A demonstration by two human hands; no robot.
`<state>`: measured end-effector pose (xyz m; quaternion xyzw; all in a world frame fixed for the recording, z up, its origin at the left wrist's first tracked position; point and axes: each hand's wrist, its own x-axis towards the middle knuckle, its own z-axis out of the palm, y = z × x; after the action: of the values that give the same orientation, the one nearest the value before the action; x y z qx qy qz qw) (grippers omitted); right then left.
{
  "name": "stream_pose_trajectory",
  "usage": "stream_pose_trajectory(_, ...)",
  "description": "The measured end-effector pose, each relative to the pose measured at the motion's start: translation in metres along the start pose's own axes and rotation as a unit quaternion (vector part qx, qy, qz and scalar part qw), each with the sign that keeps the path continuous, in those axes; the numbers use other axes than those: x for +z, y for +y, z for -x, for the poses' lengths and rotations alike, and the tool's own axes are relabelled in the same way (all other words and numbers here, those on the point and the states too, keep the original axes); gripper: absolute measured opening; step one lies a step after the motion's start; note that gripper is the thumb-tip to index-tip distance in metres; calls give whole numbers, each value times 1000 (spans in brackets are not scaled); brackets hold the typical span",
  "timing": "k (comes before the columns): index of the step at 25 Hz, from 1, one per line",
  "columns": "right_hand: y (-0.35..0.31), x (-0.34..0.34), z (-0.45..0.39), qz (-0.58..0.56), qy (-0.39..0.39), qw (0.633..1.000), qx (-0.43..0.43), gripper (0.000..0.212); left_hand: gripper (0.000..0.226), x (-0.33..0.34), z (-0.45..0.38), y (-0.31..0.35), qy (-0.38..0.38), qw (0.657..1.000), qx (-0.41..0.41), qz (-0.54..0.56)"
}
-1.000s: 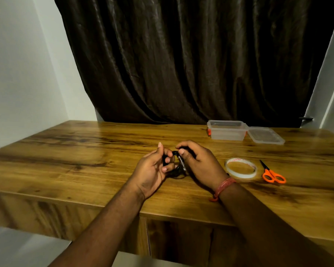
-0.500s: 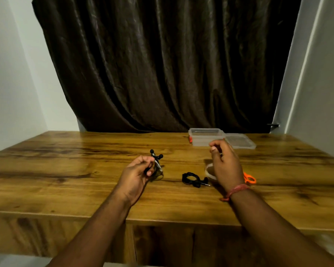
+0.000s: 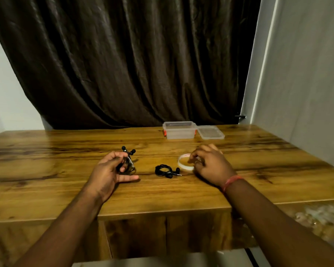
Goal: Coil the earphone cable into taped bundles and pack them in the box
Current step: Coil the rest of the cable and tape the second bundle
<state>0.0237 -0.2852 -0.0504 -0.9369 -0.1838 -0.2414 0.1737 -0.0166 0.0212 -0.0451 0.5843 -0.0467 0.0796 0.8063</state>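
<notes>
Our left hand (image 3: 112, 170) is pinching the soft, springy black earphone coil (image 3: 128, 160), while our right hand's (image 3: 210, 164) fingers are curling onto the clear tape ring (image 3: 182, 164) beside it

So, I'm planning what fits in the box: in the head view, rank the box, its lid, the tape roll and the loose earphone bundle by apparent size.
1. Box.
2. Lid, though it lies flat.
3. Tape roll and loose earphone bundle: alike; the right hand partly hides the roll.
</notes>
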Motion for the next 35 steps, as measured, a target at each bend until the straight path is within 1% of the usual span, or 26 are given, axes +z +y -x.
stream_pose_trajectory(2, -8, 4, 0, 63, -48, 996, -41, 26, 18, 2, 0, -2, 1, 1000, -1, -15)
stream_pose_trajectory(4, -11, 6, -1, 90, -74, 992, -45, 26, 15, 6, 0, -5, 2, 999, -8, -50)
stream_pose_trajectory(6, -15, 7, -2, 81, -58, 994, -47, 23, 9, 11, 3, -7, 0, 993, -6, -118)
stream_pose_trajectory(7, -19, 6, -4, 66, -33, 996, -52, 22, 6, 15, 6, -7, -1, 987, 1, -161)
stream_pose_trajectory(8, -23, 6, -4, 47, -3, 997, -59, 21, 10, 17, 9, -7, 1, 976, 16, -216)
stream_pose_trajectory(9, -30, 6, -6, 23, 21, 997, -71, 20, 16, 18, 11, -8, 9, 958, 44, -284)
stream_pose_trajectory(11, -45, 10, -11, -14, 43, 993, -104, 16, 34, 20, 13, -8, 16, 902, 126, -414)
stream_pose_trajectory(12, -54, 13, -14, -27, 41, 991, -122, 15, 44, 19, 12, -8, 11, 876, 158, -455)
stream_pose_trajectory(14, -68, 21, -18, -45, 31, 986, -159, 15, 61, 20, 10, -10, -9, 841, 197, -503)
stream_pose_trajectory(16, -75, 28, -17, -50, 25, 976, -211, 14, 63, 20, 8, -11, -20, 813, 231, -534)
stream_pose_trajectory(18, -80, 30, -14, -47, 13, 968, -248, 12, 57, 19, 7, -12, -28, 799, 252, -545)
stream_pose_trajectory(20, -80, 29, -12, -58, 2, 964, -259, 11, 49, 17, 5, -14, -36, 803, 255, -538)
stream_pose_trajectory(22, -79, 27, -11, -78, 2, 964, -256, 11, 41, 15, 3, -15, -44, 815, 250, -521)
stream_pose_trajectory(25, -78, 24, -9, -125, 8, 964, -237, 10, 25, 13, 1, -15, -44, 833, 238, -497)
stream_pose_trajectory(27, -77, 23, -9, -148, 11, 964, -222, 10, 18, 12, 0, -15, -48, 834, 240, -494)
stream_pose_trajectory(30, -76, 22, -8, -159, 11, 967, -198, 10, 21, 13, 2, -14, -44, 837, 254, -483)
stream_pose_trajectory(32, -77, 22, -7, -157, 13, 968, -195, 10, 25, 14, 2, -13, -32, 836, 264, -479)
stream_pose_trajectory(35, -78, 21, -7, -157, 17, 969, -192, 10, 25, 14, 3, -13, -19, 831, 275, -484)
